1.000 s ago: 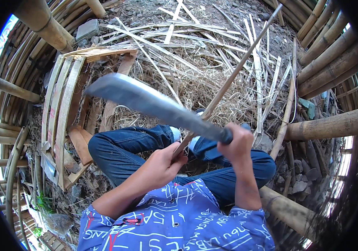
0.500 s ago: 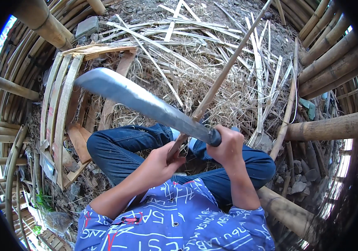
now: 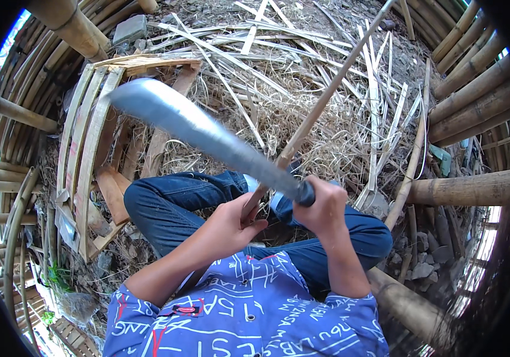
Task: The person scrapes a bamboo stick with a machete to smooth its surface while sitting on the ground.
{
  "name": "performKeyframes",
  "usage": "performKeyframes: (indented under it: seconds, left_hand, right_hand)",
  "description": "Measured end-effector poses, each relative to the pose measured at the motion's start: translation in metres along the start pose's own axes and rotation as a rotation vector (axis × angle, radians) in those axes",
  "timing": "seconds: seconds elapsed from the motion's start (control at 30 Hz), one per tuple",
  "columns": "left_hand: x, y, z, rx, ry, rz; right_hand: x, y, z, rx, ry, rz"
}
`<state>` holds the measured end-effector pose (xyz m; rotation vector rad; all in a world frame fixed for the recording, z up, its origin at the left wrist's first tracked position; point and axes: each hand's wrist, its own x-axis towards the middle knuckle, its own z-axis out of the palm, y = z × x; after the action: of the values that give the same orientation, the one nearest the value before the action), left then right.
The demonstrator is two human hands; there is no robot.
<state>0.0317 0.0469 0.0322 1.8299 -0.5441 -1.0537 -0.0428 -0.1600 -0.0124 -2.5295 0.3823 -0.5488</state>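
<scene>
Right hand (image 3: 325,205) clenched around the handle of a broad machete (image 3: 207,140), blade raised toward the upper left, left hand (image 3: 231,221) closed on the near end of a long thin bamboo stick (image 3: 326,98), held slanting over split bamboo strips (image 3: 302,71), a slatted bamboo frame (image 3: 88,137) lying at the left.

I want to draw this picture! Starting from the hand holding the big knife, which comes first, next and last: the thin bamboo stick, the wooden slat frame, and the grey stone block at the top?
1. The thin bamboo stick, just left of the right hand, crossing the big knife.
2. The wooden slat frame, on the ground at far left.
3. The grey stone block, top left.
</scene>
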Motion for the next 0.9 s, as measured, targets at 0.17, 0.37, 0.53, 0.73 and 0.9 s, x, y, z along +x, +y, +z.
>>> performKeyframes:
  seconds: [0.17, 0.37, 0.53, 0.73, 0.9]
  left_hand:
    - [-0.002, 0.005, -0.004, -0.113, -0.059, 0.012]
    - [-0.006, -0.009, -0.001, -0.182, -0.058, 0.033]
    - [-0.002, -0.013, -0.004, -0.192, -0.069, -0.036]
    - [-0.015, 0.002, -0.012, -0.214, -0.006, 0.018]
    - [-0.005, -0.012, -0.011, -0.243, -0.115, -0.047]
  right_hand:
    - [0.009, 0.016, 0.001, 0.014, -0.018, 0.034]
    - [-0.002, -0.013, 0.004, 0.129, -0.077, -0.014]
    - [0.005, 0.006, 0.004, -0.107, -0.043, 0.051]
    - [0.000, 0.023, -0.005, -0.041, 0.006, 0.009]
    - [-0.009, 0.028, -0.013, -0.127, 0.017, 0.031]
